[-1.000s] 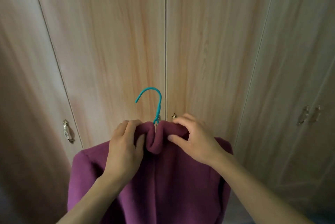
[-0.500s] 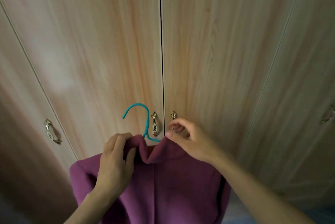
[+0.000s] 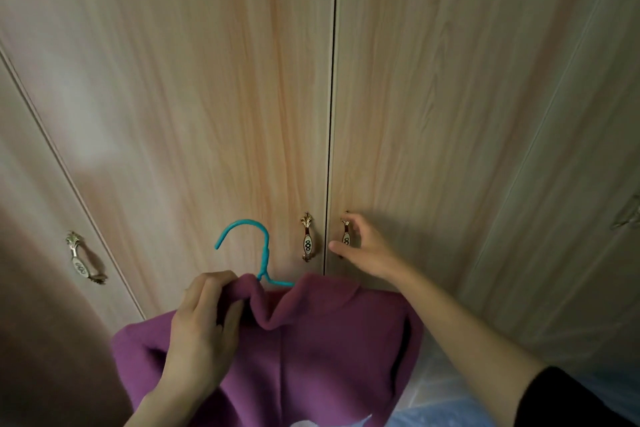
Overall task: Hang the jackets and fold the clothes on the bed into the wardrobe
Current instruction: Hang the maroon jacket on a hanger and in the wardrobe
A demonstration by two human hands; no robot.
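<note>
At lower frame, nearest the viewer: L hand (image 3: pixel 201 326) grips the purple jacket (image 3: pixel 311 350) at the collar, fingers curled over the fabric. The hanger arm is presumably beneath, not visible. The jacket hangs in front of the person, below handle level, and is not yet in the wardrobe (image 3: pixel 207 97). The teal hanger (image 3: pixel 258 243) has its hook upright above the collar, open side to the left.

Beyond: R hand (image 3: pixel 363 246) is on the right door handle (image 3: pixel 346 236), fingers curled round its top, thumb alongside. The left door handle (image 3: pixel 307 236) is just beside it, untouched. Both doors are shut.

Assessment: step in hand is prob. opening the right door. Recs:
- Seat the R grip fully before pulling.
- Swing the door out to the right, w/ the jacket held low and back so the door edge clears the hook.
- Keep the L grip pinching fabric and hanger together, since a loosened collar may slip off.
</note>
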